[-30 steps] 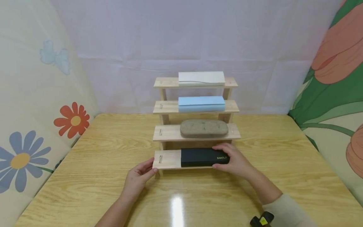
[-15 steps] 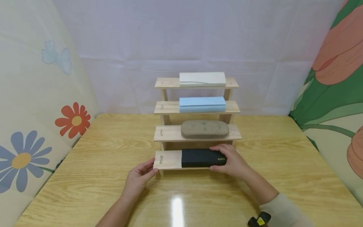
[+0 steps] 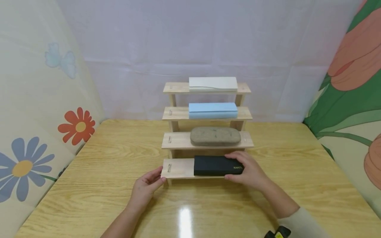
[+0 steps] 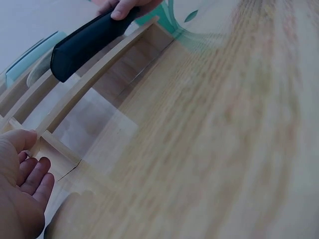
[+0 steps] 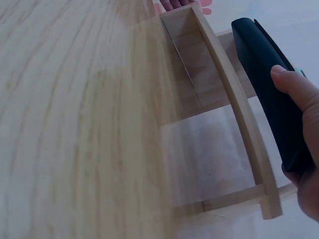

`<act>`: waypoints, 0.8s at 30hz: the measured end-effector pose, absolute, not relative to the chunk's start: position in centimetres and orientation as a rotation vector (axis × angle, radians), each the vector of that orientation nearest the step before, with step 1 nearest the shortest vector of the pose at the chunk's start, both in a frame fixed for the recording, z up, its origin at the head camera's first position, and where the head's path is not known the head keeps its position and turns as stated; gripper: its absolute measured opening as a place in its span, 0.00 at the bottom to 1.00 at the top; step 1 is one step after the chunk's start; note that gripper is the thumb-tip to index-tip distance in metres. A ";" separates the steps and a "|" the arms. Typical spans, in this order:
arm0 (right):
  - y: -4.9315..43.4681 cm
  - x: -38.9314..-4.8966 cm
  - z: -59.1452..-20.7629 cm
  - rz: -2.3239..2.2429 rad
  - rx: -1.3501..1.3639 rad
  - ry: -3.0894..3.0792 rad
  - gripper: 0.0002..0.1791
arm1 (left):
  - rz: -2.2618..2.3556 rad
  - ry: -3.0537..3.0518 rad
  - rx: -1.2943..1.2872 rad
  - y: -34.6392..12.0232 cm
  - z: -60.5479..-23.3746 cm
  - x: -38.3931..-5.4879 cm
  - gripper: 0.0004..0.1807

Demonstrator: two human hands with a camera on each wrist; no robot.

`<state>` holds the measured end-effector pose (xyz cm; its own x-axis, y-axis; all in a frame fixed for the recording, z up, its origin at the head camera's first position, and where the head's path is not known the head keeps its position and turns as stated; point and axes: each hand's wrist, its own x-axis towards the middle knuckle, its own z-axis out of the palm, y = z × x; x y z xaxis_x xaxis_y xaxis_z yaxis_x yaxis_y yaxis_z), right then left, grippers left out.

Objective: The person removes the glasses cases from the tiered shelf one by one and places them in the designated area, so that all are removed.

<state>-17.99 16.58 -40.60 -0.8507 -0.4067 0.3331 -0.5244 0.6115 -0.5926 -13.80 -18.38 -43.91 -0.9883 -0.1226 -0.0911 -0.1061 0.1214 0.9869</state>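
In the head view, the black case (image 3: 212, 165) has slid slightly away from my left hand (image 3: 144, 186), which pinches the wooden rack (image 3: 178, 168); my right hand (image 3: 250, 170) clamps its far end. Left wrist: the rack meets my thumb. Right wrist: my thumb presses the case.

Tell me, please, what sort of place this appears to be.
Probably an indoor tabletop setup, perhaps for display or filming: a wood-grain table stands before a creased pale backdrop, with a stepped wooden rack set on it.
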 end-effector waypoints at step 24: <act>22.0 -17.3 -35.7 1.026 0.601 -2.571 0.33 | -2.080 -2.318 0.217 -18.4 -43.9 -13.7 0.25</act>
